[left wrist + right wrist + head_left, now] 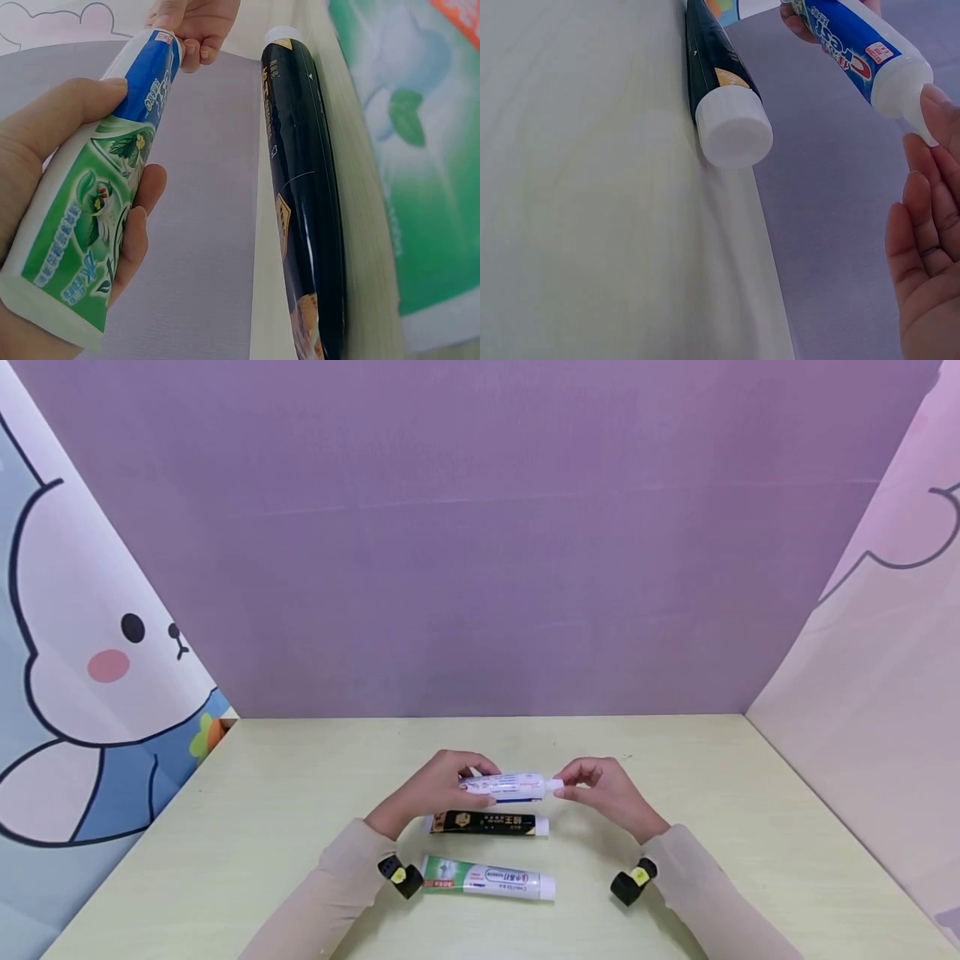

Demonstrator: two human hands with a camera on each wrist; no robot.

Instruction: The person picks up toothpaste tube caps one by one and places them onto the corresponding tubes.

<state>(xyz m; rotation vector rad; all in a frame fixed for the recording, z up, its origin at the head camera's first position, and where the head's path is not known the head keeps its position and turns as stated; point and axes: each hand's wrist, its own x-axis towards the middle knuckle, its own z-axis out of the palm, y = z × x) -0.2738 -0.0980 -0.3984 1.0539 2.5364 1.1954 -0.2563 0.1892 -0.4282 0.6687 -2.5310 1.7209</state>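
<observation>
My left hand (438, 783) grips a white, blue and green toothpaste tube (517, 786) around its body, above the table. The tube lies roughly level, with its narrow white cap end (554, 784) pointing right. At that end my right hand (609, 793) pinches the small cap between thumb and forefinger. In the left wrist view the tube's green and blue printed side (94, 217) faces the camera, thumb laid along it. The right wrist view shows the thumb and fingertips at the tapered white tip (915, 112), partly covering it.
A black toothpaste tube (487, 823) with a white cap lies on the table (300, 802) just nearer than the held tube. Closer still lies a green and white toothpaste tube (491, 878). A purple panel (487, 568) stands behind the table, with printed cloth walls at both sides.
</observation>
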